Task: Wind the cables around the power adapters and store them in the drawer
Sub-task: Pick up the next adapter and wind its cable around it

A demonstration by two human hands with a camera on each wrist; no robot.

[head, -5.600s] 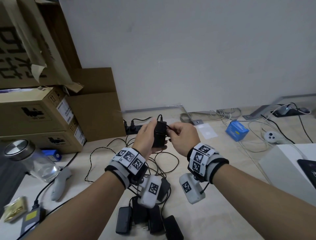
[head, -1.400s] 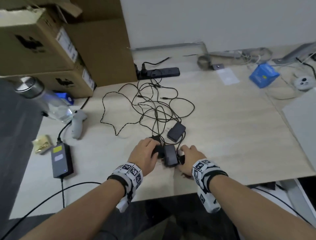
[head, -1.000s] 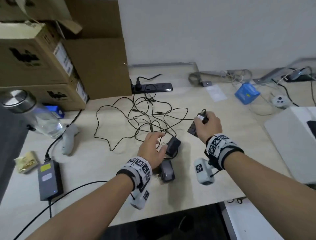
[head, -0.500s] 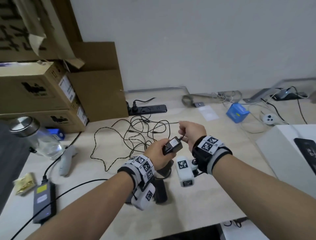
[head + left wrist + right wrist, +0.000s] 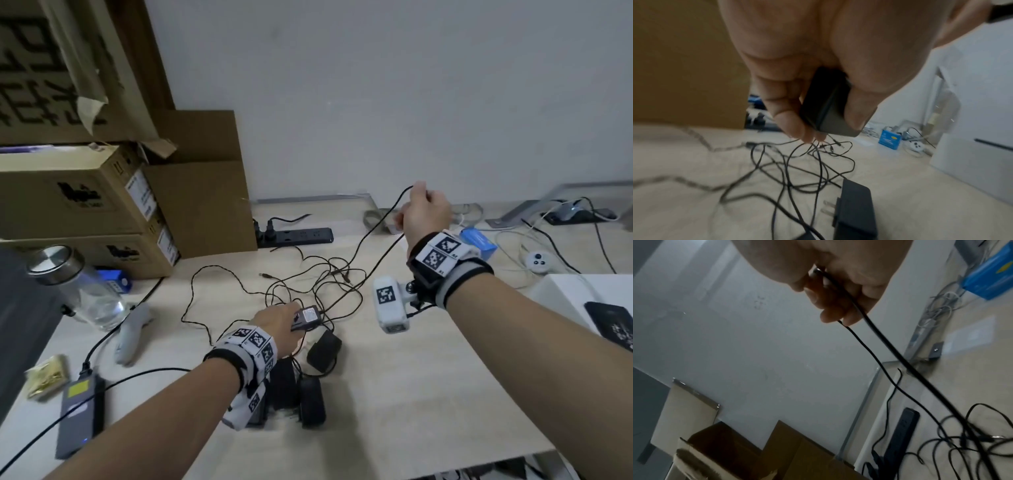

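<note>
1. Both hands work above the wooden desk (image 5: 428, 383). The left hand (image 5: 277, 320) is low, just over the desk, with the forearm coming from the lower left. Its fingers and thumb are curled around a small black power adapter (image 5: 308, 317). In the left wrist view the thumb (image 5: 861, 104) presses one side of the adapter (image 5: 828, 105) and the fingers (image 5: 785, 107) press the other side.
2. The right hand (image 5: 426, 212) is raised high and far forward, near the wall, with the wrist bent up. Its fingers pinch a thin black cable (image 5: 383, 219). In the right wrist view the cable (image 5: 879, 337) passes through the closed fingers (image 5: 838, 305) and two strands come out of the hand.
3. The cable runs as a rather straight line, down and to the left, from the right hand to the tangle of black cables (image 5: 308, 284) on the desk.
4. The held adapter lies almost flat, its label face is up, and its long axis goes about left to right in the head view.
5. Three other black adapters (image 5: 323, 349) lie on the desk near the left wrist, one of them with its plug prongs (image 5: 828, 209) visible.
6. Cardboard boxes (image 5: 85, 205) stand at the left, a black power strip (image 5: 298, 236) lies by the wall, and a glass jar (image 5: 78, 287) stands at the left edge.
</note>
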